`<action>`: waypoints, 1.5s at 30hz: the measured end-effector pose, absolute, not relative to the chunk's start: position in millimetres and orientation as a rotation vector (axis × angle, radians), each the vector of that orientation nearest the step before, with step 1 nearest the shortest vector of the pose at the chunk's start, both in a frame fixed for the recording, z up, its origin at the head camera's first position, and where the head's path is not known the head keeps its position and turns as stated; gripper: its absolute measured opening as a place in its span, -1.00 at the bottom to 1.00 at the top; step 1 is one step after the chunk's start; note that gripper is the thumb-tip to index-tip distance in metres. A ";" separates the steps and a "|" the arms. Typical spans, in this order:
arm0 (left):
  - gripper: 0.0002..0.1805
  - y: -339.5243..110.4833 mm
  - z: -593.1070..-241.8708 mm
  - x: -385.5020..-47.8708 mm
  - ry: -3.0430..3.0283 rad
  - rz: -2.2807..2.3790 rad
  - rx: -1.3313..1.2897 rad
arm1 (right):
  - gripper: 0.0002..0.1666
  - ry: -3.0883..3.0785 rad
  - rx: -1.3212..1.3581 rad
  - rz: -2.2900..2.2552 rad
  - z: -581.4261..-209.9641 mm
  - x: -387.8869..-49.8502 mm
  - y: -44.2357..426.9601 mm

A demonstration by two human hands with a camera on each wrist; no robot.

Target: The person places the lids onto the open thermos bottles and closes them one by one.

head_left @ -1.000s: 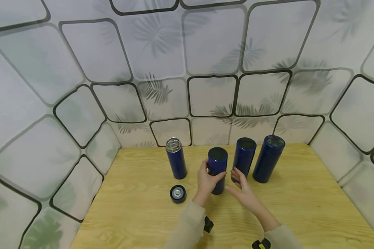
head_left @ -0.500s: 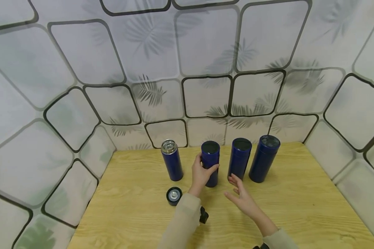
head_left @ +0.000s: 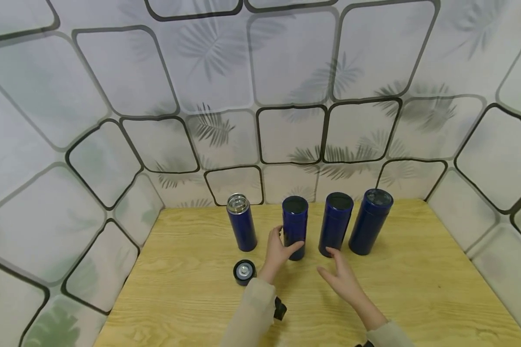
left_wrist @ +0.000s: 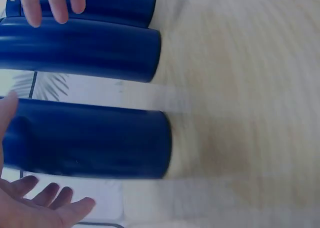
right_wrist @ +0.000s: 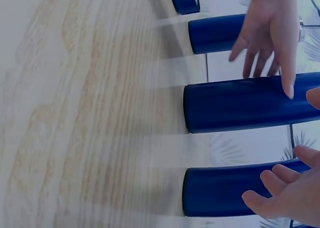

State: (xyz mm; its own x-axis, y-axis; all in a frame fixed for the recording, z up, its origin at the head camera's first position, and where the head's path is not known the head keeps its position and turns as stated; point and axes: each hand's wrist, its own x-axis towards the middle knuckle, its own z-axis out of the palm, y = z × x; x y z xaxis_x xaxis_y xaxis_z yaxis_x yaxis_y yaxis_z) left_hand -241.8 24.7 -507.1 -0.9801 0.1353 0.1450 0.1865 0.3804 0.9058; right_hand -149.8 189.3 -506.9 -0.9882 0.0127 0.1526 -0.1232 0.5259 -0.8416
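Observation:
A blue thermos bottle (head_left: 294,224) with a dark lid stands upright on the table. My left hand (head_left: 279,251) is spread around its lower part, and in the left wrist view a gap shows between the fingers (left_wrist: 75,210) and the bottle. Right of it stands a second lidded blue bottle (head_left: 336,221). My right hand (head_left: 345,282), fingers relaxed and holding nothing, is just in front of that one. To the left, a blue bottle without its lid (head_left: 242,226) shows a steel mouth. Its likely match, a dark lid (head_left: 244,273), lies underside up nearby.
A taller blue lidded bottle (head_left: 370,222) stands at the right end of the row. The wooden table (head_left: 182,299) meets a patterned cloth backdrop (head_left: 291,135) behind the bottles and at both sides.
My left hand has set the bottle farther back, in line with the others, and loosened its grip. The right hand has drawn slightly away from that bottle.

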 end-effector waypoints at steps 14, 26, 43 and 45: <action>-0.29 -5.9 -518.3 -222.1 -2.704 -1.641 -0.273 | -0.41 -2.606 0.172 1.392 -523.0 -153.9 185.3; -0.37 -42.8 -512.8 -229.3 -2.516 -1.647 -0.170 | -0.45 -2.634 0.224 1.402 -532.7 -154.7 172.0; -0.30 -80.3 -483.3 -256.1 -2.293 -1.620 0.177 | -0.46 -2.673 0.230 1.454 -534.6 -153.6 157.8; -0.28 -81.1 -478.8 -258.6 -2.300 -1.612 0.179 | -0.45 -2.675 0.228 1.460 -534.7 -153.2 156.0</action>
